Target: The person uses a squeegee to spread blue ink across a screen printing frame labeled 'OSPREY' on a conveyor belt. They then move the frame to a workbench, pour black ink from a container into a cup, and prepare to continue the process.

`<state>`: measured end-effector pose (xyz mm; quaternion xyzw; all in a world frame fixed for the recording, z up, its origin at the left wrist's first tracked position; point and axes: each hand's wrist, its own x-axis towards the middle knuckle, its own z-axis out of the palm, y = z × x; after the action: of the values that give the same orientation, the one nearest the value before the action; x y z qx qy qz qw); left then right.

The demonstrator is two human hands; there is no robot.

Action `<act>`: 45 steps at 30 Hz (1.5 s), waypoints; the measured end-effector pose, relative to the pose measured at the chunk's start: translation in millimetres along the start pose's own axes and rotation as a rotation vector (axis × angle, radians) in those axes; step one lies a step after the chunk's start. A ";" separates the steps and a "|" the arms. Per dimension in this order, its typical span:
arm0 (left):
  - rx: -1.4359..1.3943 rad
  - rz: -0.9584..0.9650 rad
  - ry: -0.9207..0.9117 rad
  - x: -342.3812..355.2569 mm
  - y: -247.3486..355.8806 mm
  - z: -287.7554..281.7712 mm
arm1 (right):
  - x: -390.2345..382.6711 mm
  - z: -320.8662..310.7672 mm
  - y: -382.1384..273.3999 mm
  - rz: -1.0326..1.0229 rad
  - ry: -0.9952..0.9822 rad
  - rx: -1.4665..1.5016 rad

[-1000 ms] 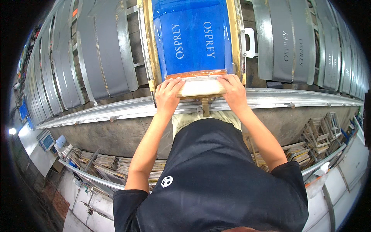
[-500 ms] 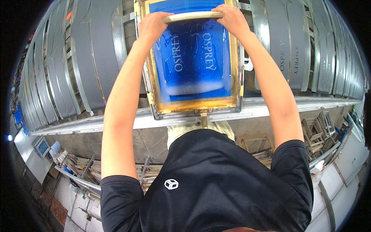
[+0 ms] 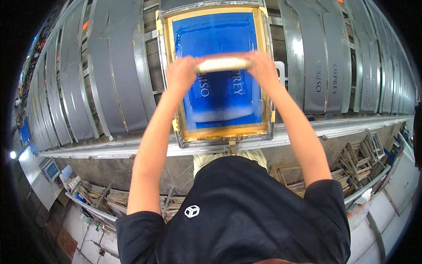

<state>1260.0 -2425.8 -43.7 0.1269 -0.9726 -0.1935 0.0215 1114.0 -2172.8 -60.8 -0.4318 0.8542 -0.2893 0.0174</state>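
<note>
My left hand (image 3: 183, 71) and my right hand (image 3: 262, 70) grip either end of a squeegee (image 3: 223, 65) with a pale handle and a reddish, motion-blurred blade. It crosses the middle of a blue screen-printing mesh (image 3: 215, 112) with pale lettering, partly hiding that lettering. The mesh sits in a metal frame (image 3: 268, 132) edged with yellow-brown tape. Both forearms reach up from my dark short sleeves to the squeegee.
Rows of grey printing pallets carrying grey pieces (image 3: 116, 66) flank the screen on both sides, some pieces lettered (image 3: 325, 79). A metal rail (image 3: 299, 127) runs along their near end. Behind me are stacked wooden frames (image 3: 358, 156) and a small monitor (image 3: 49, 169) at the left.
The squeegee in my hands went from the screen's near edge to its far end, and has since come back toward me to about the middle.
</note>
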 end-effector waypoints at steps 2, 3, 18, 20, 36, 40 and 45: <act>-0.036 0.026 -0.015 -52.2 14.0 5.6 | -47.6 -5.7 -26.4 0.086 -0.022 0.076; -0.079 0.046 0.012 -79.8 21.3 7.7 | -74.0 -8.3 -39.3 0.120 -0.059 0.090; -0.038 0.085 -0.038 -213.0 72.5 10.0 | -86.8 -23.9 60.7 0.561 0.273 0.260; -0.028 0.084 -0.050 -216.4 74.2 11.0 | -68.0 -3.5 89.4 0.702 0.185 0.445; -0.003 -0.042 -0.050 -307.2 -154.1 -102.3 | 41.6 145.6 -174.0 0.552 0.445 0.554; 0.081 0.010 -0.130 -328.6 -244.4 -138.1 | 55.8 196.0 -258.7 0.444 0.483 0.490; -0.072 0.051 -0.221 -338.1 -275.7 -139.9 | 64.0 221.0 -284.9 0.571 0.540 0.447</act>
<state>1665.4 -2637.6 -17.2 0.0792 -0.9644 -0.2405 -0.0763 1342.9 -2457.5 -85.5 -0.0736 0.8296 -0.5525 -0.0340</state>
